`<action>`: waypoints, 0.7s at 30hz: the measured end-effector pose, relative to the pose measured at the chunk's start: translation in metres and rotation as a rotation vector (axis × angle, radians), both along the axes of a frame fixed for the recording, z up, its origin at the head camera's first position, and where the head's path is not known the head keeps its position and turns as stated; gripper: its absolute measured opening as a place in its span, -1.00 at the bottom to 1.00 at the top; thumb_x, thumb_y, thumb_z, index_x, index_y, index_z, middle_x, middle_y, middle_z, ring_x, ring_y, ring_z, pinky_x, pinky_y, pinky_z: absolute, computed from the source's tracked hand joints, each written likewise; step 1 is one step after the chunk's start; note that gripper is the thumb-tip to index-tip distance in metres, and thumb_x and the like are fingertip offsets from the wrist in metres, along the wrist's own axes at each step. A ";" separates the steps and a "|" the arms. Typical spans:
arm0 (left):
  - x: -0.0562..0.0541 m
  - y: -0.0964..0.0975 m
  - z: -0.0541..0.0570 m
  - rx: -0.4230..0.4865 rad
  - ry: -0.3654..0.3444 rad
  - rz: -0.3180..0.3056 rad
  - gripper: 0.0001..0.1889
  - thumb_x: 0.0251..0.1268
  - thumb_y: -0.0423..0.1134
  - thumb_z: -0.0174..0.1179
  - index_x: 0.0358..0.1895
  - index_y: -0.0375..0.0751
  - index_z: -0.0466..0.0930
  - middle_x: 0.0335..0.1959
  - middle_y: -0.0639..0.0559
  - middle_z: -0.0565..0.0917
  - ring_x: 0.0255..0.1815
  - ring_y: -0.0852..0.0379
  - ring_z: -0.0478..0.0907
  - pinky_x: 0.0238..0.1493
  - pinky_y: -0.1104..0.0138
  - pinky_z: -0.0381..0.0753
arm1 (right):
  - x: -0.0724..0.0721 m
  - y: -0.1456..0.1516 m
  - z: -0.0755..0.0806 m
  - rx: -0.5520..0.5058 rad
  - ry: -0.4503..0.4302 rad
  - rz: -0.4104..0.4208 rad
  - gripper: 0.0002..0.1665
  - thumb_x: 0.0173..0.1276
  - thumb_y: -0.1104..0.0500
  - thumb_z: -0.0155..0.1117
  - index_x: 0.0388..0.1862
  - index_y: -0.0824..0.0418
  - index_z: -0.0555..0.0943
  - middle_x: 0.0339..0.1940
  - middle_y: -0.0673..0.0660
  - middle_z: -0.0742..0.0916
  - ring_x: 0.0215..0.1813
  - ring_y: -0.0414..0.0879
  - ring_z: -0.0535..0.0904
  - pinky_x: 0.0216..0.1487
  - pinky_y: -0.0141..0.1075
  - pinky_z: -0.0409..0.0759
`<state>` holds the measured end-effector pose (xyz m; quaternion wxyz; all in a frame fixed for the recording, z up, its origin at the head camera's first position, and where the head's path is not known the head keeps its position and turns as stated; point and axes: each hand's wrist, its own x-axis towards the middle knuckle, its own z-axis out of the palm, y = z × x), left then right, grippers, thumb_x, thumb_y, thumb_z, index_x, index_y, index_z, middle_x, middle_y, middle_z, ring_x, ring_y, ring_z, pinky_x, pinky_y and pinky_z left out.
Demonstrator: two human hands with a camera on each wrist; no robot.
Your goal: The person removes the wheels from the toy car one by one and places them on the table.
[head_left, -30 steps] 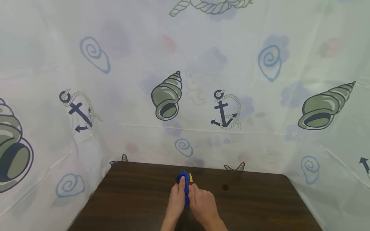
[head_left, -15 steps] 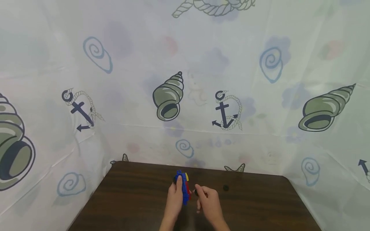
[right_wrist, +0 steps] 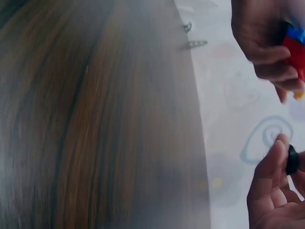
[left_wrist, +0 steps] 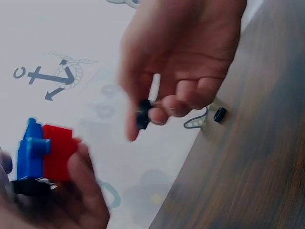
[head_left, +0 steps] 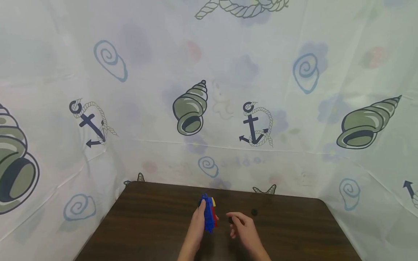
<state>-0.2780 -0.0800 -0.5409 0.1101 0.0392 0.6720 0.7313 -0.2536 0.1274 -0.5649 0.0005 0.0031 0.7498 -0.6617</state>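
Note:
A blue, red and yellow toy vehicle [head_left: 209, 216] is gripped by my left hand [head_left: 196, 222], thumb along its blue side, over the table's middle. In the left wrist view, a black wheel [left_wrist: 31, 187] shows at the underside of the toy's blue part. To the right of the toy and apart from it, my right hand [head_left: 245, 229] pinches a small black wheel [left_wrist: 143, 114] between thumb and fingertips. The right wrist view also has this wheel [right_wrist: 291, 161] at the fingertips. A second loose black wheel [head_left: 254, 212] lies on the table beyond my right hand.
The dark wood-grain table [head_left: 147, 217] stretches out beneath both hands. Behind it and along both sides hangs a pale sheet [head_left: 137, 108] printed with shells and anchors.
My right hand was against the toy; it has moved off to the right with the black wheel in its pinch. My left hand has turned the toy, showing more of its blue face.

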 end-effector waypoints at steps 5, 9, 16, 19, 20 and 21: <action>-0.002 0.000 -0.004 0.024 -0.017 -0.091 -0.29 0.79 0.20 -0.26 0.47 -0.45 0.31 -0.04 -0.05 0.79 -0.07 0.11 0.72 -0.01 0.16 0.70 | -0.002 0.025 -0.005 0.044 -0.009 0.021 -0.46 0.69 0.13 0.21 0.49 0.40 0.50 -0.09 0.35 0.84 -0.37 -0.06 0.77 -0.31 -0.31 0.74; -0.001 0.001 -0.006 0.029 0.009 -0.088 -0.35 0.80 0.12 -0.18 0.50 -0.45 0.30 0.00 -0.15 0.78 -0.08 0.08 0.73 -0.02 0.13 0.75 | -0.005 0.049 -0.006 0.079 -0.031 0.011 -0.44 0.70 0.10 0.20 0.45 0.47 0.49 0.03 0.38 0.85 -0.25 0.05 0.85 -0.28 -0.28 0.74; 0.002 0.001 -0.003 0.018 0.022 -0.097 -0.32 0.77 0.20 -0.09 0.48 -0.37 0.22 -0.05 -0.14 0.76 -0.09 0.05 0.75 -0.04 0.11 0.77 | -0.018 0.094 -0.003 0.151 -0.072 -0.207 -0.58 0.66 -0.01 0.28 0.14 0.35 0.59 -0.06 0.25 0.89 -0.23 0.09 0.87 -0.27 -0.19 0.71; 0.005 -0.001 0.000 0.075 -0.005 -0.124 -0.39 0.78 0.12 -0.11 0.49 -0.32 0.12 -0.10 -0.12 0.71 -0.21 0.08 0.75 -0.14 0.17 0.78 | -0.025 0.116 -0.006 0.201 -0.082 -0.264 -0.59 0.66 0.03 0.28 0.13 0.38 0.63 -0.13 0.22 0.87 -0.29 0.02 0.80 -0.30 -0.20 0.67; 0.005 -0.001 0.000 0.093 -0.012 -0.132 -0.41 0.78 0.08 -0.13 0.50 -0.31 0.09 -0.11 -0.11 0.70 -0.25 0.09 0.74 -0.17 0.19 0.78 | -0.028 0.123 -0.008 0.216 -0.085 -0.275 -0.60 0.67 0.05 0.27 0.15 0.40 0.64 -0.16 0.22 0.87 -0.31 -0.01 0.78 -0.32 -0.21 0.67; 0.006 -0.001 0.001 0.108 -0.022 -0.139 -0.43 0.77 0.05 -0.14 0.51 -0.30 0.07 -0.11 -0.11 0.69 -0.28 0.10 0.73 -0.21 0.22 0.77 | -0.030 0.130 -0.010 0.227 -0.093 -0.286 -0.61 0.67 0.08 0.25 0.16 0.41 0.66 -0.18 0.20 0.86 -0.32 -0.03 0.76 -0.33 -0.23 0.68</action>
